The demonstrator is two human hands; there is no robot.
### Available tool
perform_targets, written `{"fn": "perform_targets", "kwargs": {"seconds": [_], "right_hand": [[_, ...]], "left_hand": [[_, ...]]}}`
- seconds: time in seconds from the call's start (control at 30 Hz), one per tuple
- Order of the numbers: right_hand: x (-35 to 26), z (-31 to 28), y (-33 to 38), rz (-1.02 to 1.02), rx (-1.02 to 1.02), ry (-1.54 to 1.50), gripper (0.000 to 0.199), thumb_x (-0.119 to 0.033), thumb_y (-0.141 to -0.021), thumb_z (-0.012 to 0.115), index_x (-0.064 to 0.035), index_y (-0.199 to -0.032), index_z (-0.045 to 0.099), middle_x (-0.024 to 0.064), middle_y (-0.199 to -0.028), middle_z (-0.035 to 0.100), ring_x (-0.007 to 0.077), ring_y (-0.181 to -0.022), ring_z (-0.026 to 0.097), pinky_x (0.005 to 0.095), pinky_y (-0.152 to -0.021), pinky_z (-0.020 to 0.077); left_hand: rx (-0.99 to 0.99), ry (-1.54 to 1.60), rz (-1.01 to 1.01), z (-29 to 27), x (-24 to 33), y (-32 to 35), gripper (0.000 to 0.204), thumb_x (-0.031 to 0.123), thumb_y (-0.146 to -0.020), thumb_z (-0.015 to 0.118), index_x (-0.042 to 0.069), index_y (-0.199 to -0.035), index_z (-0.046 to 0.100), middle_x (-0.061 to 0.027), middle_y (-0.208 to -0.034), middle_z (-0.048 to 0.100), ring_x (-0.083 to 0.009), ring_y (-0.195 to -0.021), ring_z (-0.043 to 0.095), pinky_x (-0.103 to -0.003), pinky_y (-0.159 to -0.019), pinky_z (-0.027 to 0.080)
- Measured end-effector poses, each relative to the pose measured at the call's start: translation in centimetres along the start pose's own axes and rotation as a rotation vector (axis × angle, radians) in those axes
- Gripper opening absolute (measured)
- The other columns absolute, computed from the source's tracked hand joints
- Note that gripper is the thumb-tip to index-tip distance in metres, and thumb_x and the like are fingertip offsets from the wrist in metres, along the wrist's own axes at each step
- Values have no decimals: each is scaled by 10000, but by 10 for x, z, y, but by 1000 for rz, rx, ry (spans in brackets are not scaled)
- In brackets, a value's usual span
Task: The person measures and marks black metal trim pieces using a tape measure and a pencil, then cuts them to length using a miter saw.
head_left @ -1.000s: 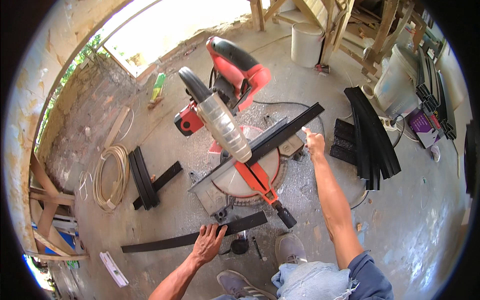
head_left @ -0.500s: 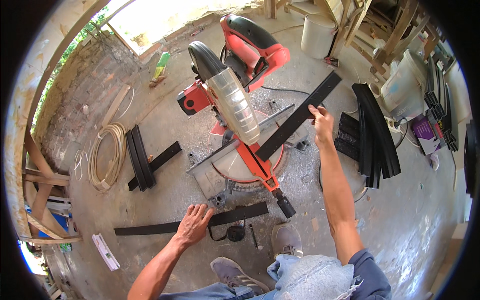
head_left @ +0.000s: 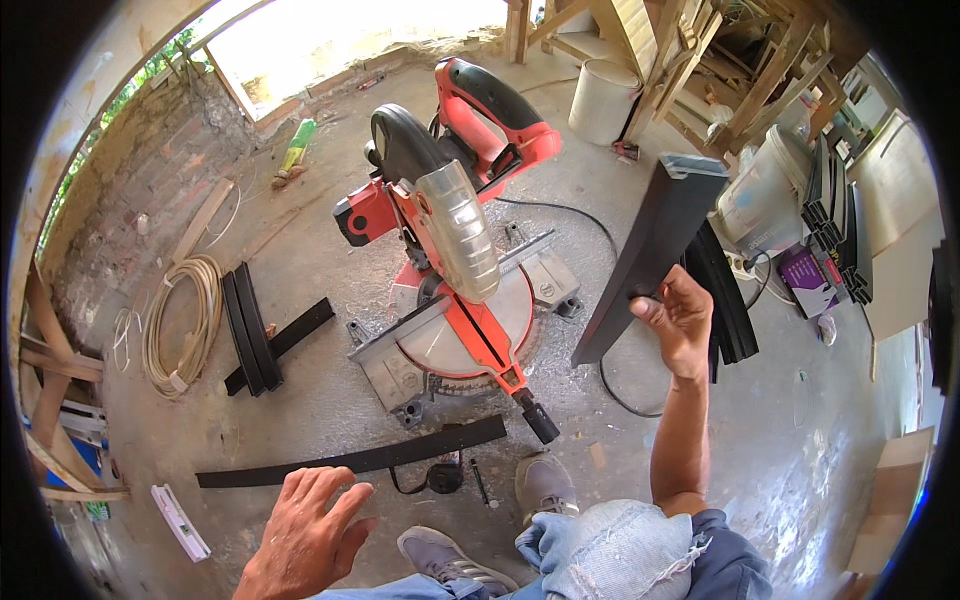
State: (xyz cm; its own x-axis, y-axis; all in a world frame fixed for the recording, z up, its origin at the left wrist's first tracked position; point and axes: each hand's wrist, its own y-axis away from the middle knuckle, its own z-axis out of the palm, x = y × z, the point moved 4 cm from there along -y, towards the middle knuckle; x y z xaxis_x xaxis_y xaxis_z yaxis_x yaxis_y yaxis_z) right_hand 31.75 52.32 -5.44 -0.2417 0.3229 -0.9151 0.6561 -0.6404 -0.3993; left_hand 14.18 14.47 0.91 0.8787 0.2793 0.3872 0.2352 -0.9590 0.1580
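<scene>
Gripped in my right hand (head_left: 680, 318) is a black hollow profile (head_left: 650, 250), tilted up so its cut, pale-edged end shows at the top. It is held to the right of the red mitre saw (head_left: 470, 340), apart from the saw's round base. My left hand (head_left: 312, 525) hovers with fingers apart at the lower left, holding nothing. Just beyond it a long black strip (head_left: 350, 462) lies on the floor. Beside the strip are a black tape measure (head_left: 444, 474) and a dark pen-like marker (head_left: 481, 484).
Black profile pieces (head_left: 250, 335) lie crossed at left beside a coiled cream hose (head_left: 180, 325). More black profiles (head_left: 735, 310) rest behind my right hand. A white bucket (head_left: 765, 190), a purple box (head_left: 808, 280) and stacked wood (head_left: 690, 80) stand at the right. A black cable (head_left: 580, 215) trails behind the saw.
My right hand has lifted the black profile off the saw, moving it right and tipping it closer to me. My left hand has left the long strip and drawn back toward me.
</scene>
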Motion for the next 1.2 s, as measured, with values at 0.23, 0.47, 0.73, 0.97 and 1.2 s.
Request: {"fn": "perform_targets", "kwargs": {"seconds": [0.23,0.47,0.73,0.97,1.2], "right_hand": [[-13,48,1,-91,-209,3,224,-15,-790,796,4,-977,674,63,-899,645,141,-812,582,293,-751,450],[-28,170,20,-130,-612,-170,316,-33,-820,783,9,-1115,676,123,-972,646,248,-907,616,370,-787,474],[-26,290,78,-274,-850,-313,306,-123,-884,718,-6,-1155,634,146,-1019,643,323,-956,601,420,-869,480],[54,263,155,-221,-786,126,490,-103,-806,708,-26,-1271,574,156,-1170,623,310,-1129,589,425,-947,481],[112,262,241,-632,-1113,879,431,-182,-810,611,22,-1189,590,207,-1210,587,336,-1173,536,411,-927,462]], "left_hand": [[271,154,-90,-27,21,19,517,192,-756,825,21,-1195,614,-176,-1144,606,-339,-1049,598,-422,-881,484],[606,661,-169,-16,-13,9,787,364,-725,889,-9,-1316,528,-151,-1223,594,-282,-1202,539,-403,-988,417],[652,1141,-49,0,-27,22,456,437,-1012,558,21,-1196,545,-173,-1110,652,-287,-1140,606,-453,-1024,438],[1103,742,-28,-45,-28,88,244,262,-1068,453,35,-1012,526,-61,-745,524,-181,-648,522,-388,-743,456],[1253,808,-176,-46,-54,98,196,202,-1034,530,8,-1011,552,-62,-700,528,-158,-653,520,-324,-690,463]]}}
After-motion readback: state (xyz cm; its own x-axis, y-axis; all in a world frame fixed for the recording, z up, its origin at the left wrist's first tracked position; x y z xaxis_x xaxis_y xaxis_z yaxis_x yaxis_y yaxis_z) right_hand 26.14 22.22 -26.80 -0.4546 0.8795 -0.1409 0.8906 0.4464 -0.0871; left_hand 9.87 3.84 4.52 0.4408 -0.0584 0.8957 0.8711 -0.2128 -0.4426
